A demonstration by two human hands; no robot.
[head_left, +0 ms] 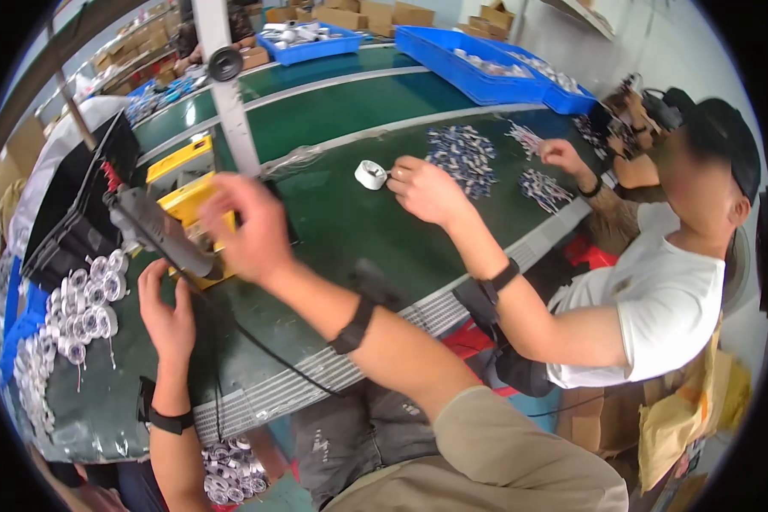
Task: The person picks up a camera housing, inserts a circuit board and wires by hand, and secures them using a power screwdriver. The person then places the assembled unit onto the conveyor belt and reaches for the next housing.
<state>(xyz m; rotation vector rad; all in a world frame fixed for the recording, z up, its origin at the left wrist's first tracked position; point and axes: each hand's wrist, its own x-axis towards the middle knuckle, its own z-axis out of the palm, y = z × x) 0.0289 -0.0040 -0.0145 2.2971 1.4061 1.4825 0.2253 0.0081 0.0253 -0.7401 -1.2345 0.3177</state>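
The green-surfaced worktop has a perforated metal strip along its near edge. A long blue plastic bin stands toward its far edge, right of centre. A deep black plastic crate stands near the left edge. Two yellow bins sit to the right of the crate. A pile of round white plastic parts covers the near left corner area. The grey cylindrical tool, with a red coil at its upper end, slants between the crate and the yellow bins; its support cannot be determined.

The two hands are apart. The left hand is just below the tool, thumb and fingers separated, nothing visible in its grasp. The right hand, blurred, is in front of the yellow bins; its grip cannot be determined. Farther right, a co-worker's hand holds a white ring-shaped part above the worktop.
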